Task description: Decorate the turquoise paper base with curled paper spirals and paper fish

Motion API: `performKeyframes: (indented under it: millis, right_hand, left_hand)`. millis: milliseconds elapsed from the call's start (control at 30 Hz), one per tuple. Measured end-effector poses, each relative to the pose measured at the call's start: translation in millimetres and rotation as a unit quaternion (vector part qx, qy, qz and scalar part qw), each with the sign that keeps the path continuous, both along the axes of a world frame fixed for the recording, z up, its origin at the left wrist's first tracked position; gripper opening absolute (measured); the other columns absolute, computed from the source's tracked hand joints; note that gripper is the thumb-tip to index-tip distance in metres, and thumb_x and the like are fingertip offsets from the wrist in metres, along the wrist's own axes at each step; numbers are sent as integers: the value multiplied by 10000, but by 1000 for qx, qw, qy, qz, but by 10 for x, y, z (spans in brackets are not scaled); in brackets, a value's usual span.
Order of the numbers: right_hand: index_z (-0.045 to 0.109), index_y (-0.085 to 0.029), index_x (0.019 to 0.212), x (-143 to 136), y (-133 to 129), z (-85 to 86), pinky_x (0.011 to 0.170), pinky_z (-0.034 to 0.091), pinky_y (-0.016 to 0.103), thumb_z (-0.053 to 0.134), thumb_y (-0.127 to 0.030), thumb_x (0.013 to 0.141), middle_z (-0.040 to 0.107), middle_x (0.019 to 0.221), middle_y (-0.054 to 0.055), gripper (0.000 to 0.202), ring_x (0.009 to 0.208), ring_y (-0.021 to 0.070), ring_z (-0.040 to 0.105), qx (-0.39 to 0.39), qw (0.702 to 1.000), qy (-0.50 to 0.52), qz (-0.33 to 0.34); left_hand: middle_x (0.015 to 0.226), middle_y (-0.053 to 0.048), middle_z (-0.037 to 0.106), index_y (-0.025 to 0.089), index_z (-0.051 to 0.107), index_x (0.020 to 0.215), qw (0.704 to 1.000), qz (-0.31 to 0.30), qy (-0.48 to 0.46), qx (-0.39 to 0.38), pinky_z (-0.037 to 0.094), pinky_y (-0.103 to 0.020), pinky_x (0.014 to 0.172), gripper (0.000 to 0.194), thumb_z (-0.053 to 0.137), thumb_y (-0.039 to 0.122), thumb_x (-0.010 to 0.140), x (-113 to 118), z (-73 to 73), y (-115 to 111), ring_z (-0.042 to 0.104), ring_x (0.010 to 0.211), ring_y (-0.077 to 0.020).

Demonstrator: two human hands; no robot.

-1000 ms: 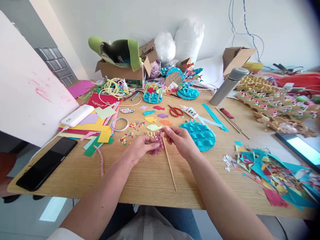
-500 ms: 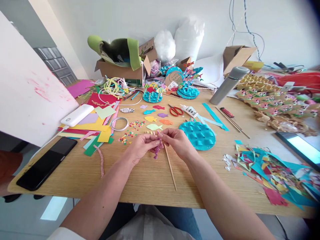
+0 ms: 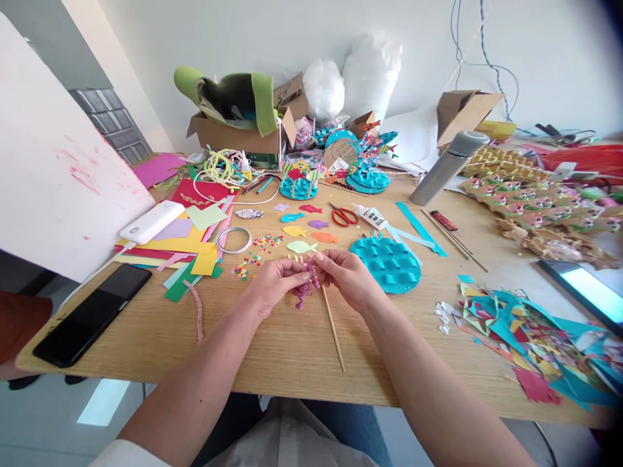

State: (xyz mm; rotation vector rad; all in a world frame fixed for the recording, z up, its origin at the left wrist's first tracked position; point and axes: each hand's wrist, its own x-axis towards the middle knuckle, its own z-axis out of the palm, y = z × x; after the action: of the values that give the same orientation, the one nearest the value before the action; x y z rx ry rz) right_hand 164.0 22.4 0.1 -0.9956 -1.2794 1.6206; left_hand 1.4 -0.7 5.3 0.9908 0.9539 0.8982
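Lying at our left on the table (image 3: 272,363) is a black phone (image 3: 92,314), then a pink fuzzy strip (image 3: 198,311) and a roll of tape (image 3: 234,240). Our left hand (image 3: 275,285) has thumb and fingers pinched on a purple curly pipe cleaner (image 3: 300,298), which is between our hands. A wooden stick (image 3: 333,331) slants toward us from our right hand (image 3: 346,272), whose fingertips are drawn together beside the curl; whether they grip it we cannot tell. Farther right are a blue woven disc (image 3: 387,263) and paper scraps (image 3: 525,344).
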Motion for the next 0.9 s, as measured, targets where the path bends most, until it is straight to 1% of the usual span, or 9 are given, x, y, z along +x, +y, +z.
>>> performKeyframes:
  millis: [133, 233, 400, 567, 667, 767, 833, 900]
  right_hand:
    - [593, -170, 629, -10, 3, -4, 491, 332, 245, 736, -549, 691, 583, 560, -8, 410, 494, 88, 464, 15, 1000, -12, 11]
    - [572, -170, 598, -25, -6, -4, 478, 284, 246, 730, -559, 686, 552, 523, -20, 429, 473, 79, 421, 11, 1000, -14, 8]
    - [534, -171, 579, -51, -20, -12, 477, 246, 244, 765, -537, 639, 481, 489, -44, 437, 463, 70, 392, -51, 998, 27, 14]
    - [537, -162, 606, -62, -21, -41, 453, 218, 227, 802, -470, 620, 427, 491, -64, 406, 453, 54, 352, -117, 990, 79, 31]
    - [561, -159, 626, -67, -22, -41, 452, 253, 221, 805, -450, 629, 450, 510, -56, 380, 461, 58, 380, -123, 988, 90, 28]
    - [620, -163, 721, -65, -23, -28, 491, 348, 235, 755, -505, 680, 560, 599, -13, 369, 516, 90, 484, -95, 992, 82, 8]
    - [649, -173, 793, -61, -26, -23, 515, 385, 253, 695, -562, 724, 600, 653, 6, 398, 545, 109, 519, -70, 996, 63, 1]
    - [661, -177, 806, -59, -30, -30, 518, 381, 258, 650, -600, 750, 604, 657, 11, 427, 543, 113, 514, -45, 999, 27, 5]
  left_hand:
    - [670, -50, 658, 107, 658, 744, 1000, -7, 9, 8, 457, -228, 454, 268, 775, 330, 655, 9, -42, -6, 575, 556, -121]
    - [663, -50, 654, 107, 656, 740, 1000, -16, 11, 4, 445, -217, 446, 264, 772, 329, 657, 10, -70, -4, 572, 553, -117]
    - [659, -51, 657, 110, 651, 734, 1000, -22, 15, -1, 452, -225, 452, 277, 777, 339, 643, 7, -68, 11, 568, 547, -118]
    - [634, -43, 647, 116, 631, 704, 1000, -23, 7, 0, 449, -228, 444, 259, 771, 324, 639, 2, -56, 11, 559, 537, -118]
    - [634, -44, 647, 114, 628, 702, 1000, -20, -1, -4, 460, -240, 448, 254, 772, 313, 637, -2, -50, 7, 558, 532, -121]
    - [664, -52, 662, 114, 640, 733, 1000, 4, -26, -15, 480, -263, 480, 262, 776, 318, 641, -13, -40, 21, 596, 567, -145]
    - [684, -48, 671, 115, 657, 752, 998, 43, -50, -18, 491, -271, 519, 263, 784, 313, 635, -24, -32, 45, 619, 605, -157]
    - [706, -37, 682, 120, 674, 745, 993, 96, -73, -8, 497, -267, 572, 251, 795, 299, 619, -36, -26, 73, 622, 634, -145]
